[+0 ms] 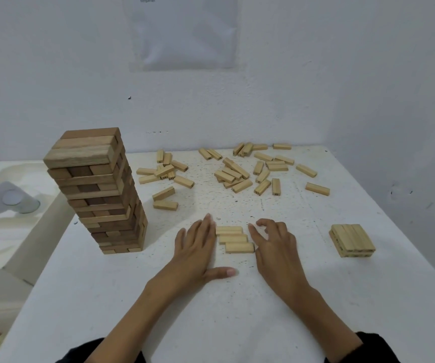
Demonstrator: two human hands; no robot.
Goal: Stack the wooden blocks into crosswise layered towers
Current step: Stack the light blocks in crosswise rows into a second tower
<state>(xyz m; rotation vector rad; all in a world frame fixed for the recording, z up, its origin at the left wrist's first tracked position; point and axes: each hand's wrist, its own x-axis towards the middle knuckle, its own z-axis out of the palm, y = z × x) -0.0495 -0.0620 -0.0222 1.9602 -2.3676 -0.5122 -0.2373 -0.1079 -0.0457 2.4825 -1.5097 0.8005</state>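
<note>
Wooden row: three blocks (234,239), staggered, mid tabletop (237,297).
Left hand (195,247): flat, fingers straight against the row's left ends.
Right hand (276,244): loosely spread at its right ends, gripping nothing.
Tall tower (101,195): left edge.
Low stack (352,239): right edge.

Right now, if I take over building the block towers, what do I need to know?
Left hand: flat on the table, straight fingers against the left ends of three light blocks.
Right hand: loosely curled fingers at their right ends; it grips nothing.
The three lie side by side but staggered, not yet squared.
Done: a tall tower at the left, a low stack at the right.
Left: square this row, then layer the loose blocks scattered at the back crosswise on it.
</note>
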